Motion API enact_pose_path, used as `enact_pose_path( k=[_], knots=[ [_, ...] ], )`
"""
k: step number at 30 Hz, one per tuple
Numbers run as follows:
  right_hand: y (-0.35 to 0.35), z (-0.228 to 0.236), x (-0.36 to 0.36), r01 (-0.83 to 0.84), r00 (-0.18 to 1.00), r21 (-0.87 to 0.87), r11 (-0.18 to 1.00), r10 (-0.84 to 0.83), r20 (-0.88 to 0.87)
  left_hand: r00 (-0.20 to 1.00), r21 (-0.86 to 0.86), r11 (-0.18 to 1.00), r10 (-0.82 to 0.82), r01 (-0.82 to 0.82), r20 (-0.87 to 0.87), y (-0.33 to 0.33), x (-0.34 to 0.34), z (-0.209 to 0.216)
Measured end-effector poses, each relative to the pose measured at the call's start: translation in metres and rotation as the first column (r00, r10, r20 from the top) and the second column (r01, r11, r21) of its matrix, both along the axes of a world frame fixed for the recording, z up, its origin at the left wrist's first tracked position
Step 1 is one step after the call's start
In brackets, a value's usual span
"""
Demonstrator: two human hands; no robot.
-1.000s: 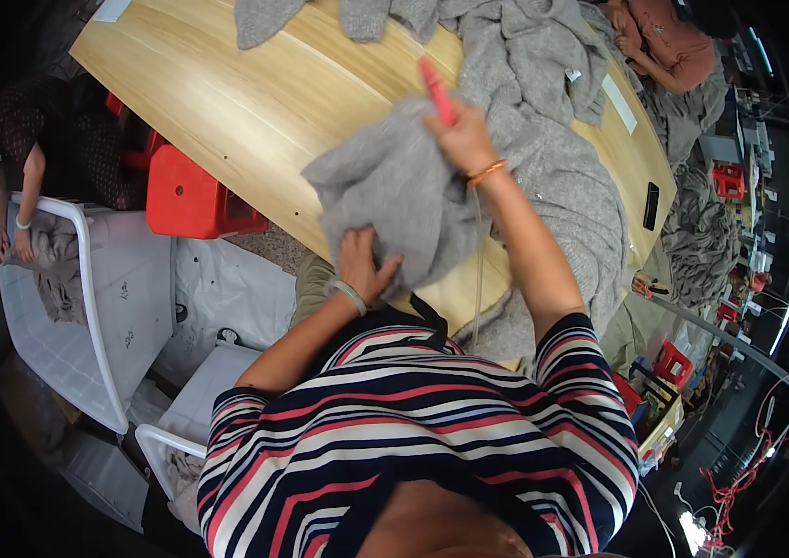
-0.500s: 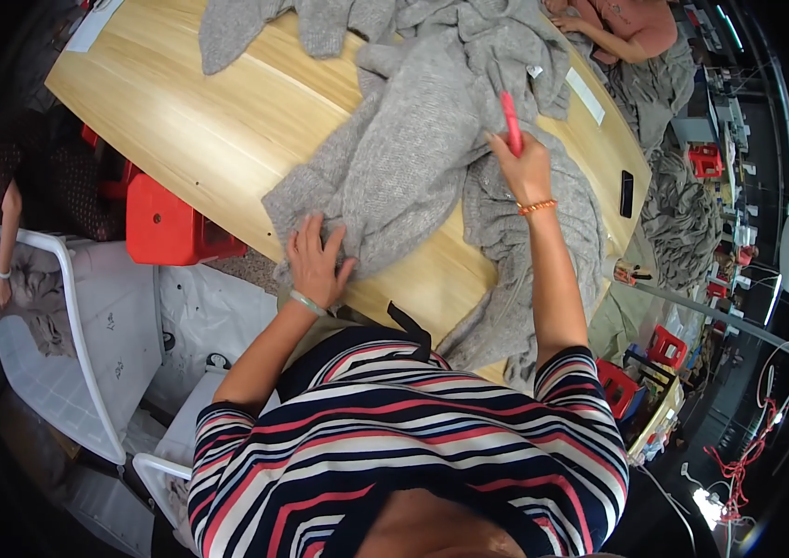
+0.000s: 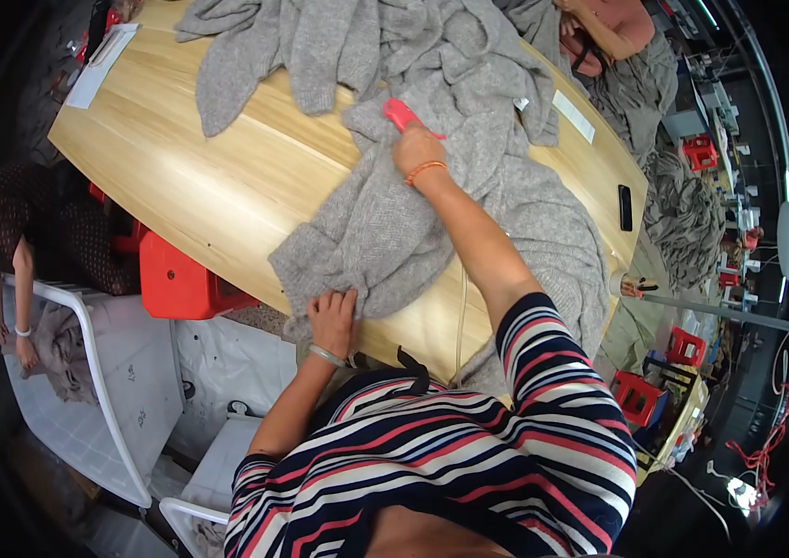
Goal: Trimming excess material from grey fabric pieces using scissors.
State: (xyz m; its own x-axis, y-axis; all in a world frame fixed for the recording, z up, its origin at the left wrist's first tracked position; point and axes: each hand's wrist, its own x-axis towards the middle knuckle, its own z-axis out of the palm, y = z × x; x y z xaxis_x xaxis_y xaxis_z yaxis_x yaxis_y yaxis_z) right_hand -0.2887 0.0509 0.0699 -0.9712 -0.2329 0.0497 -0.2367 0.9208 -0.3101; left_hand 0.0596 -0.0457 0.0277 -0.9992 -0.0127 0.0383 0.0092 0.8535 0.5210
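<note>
A grey knitted garment (image 3: 367,219) lies spread and rumpled over the wooden table (image 3: 162,121) in front of me. My left hand (image 3: 331,321) is at its near edge, the fingers drawn together and curled on the knit. Farther up, my right hand (image 3: 417,153) is closed round a pinkish-red hand tool (image 3: 401,114) and reaches over the garment. The tool's far end lies over the knit; its exact kind does not show. A pale cord (image 3: 462,316) runs down the table below my right forearm.
More grey knitwear (image 3: 287,46) is heaped at the far side. A phone (image 3: 625,207) lies near the right edge. A red stool (image 3: 176,279) and a white bin (image 3: 125,372) stand at the left. One person bends over the bin; another sits at the far right.
My right hand has swung left with the red tool, which now points up and left. My left hand's spread fingers have drawn together on the garment's edge.
</note>
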Motion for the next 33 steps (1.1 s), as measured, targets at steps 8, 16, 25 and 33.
enact_pose_path(
  k=[8, 16, 25, 33],
  knots=[
    [0.095, 0.116, -0.016, 0.240, 0.938, -0.640, 0.730, -0.004, 0.348, 0.928, -0.255, 0.922, 0.210, -0.293, -0.306, -0.166, -0.071, -0.021],
    [0.184, 0.120, 0.131, 0.004, 0.940, -0.521, 0.854, 0.175, 0.293, 0.914, -0.229, 0.947, 0.125, -0.225, -0.385, -0.235, -0.105, 0.014],
    [0.170, 0.106, 0.198, -0.147, 0.985, 0.055, 0.988, 0.141, 0.100, 0.878, -0.057, 0.917, 0.358, -0.395, -0.317, -0.133, -0.061, -0.007],
    [0.107, 0.123, 0.202, -0.394, 0.803, -0.215, 0.894, 0.449, 0.392, 0.864, -0.087, 0.876, 0.443, -0.474, -0.238, -0.142, -0.088, -0.016]
  ],
)
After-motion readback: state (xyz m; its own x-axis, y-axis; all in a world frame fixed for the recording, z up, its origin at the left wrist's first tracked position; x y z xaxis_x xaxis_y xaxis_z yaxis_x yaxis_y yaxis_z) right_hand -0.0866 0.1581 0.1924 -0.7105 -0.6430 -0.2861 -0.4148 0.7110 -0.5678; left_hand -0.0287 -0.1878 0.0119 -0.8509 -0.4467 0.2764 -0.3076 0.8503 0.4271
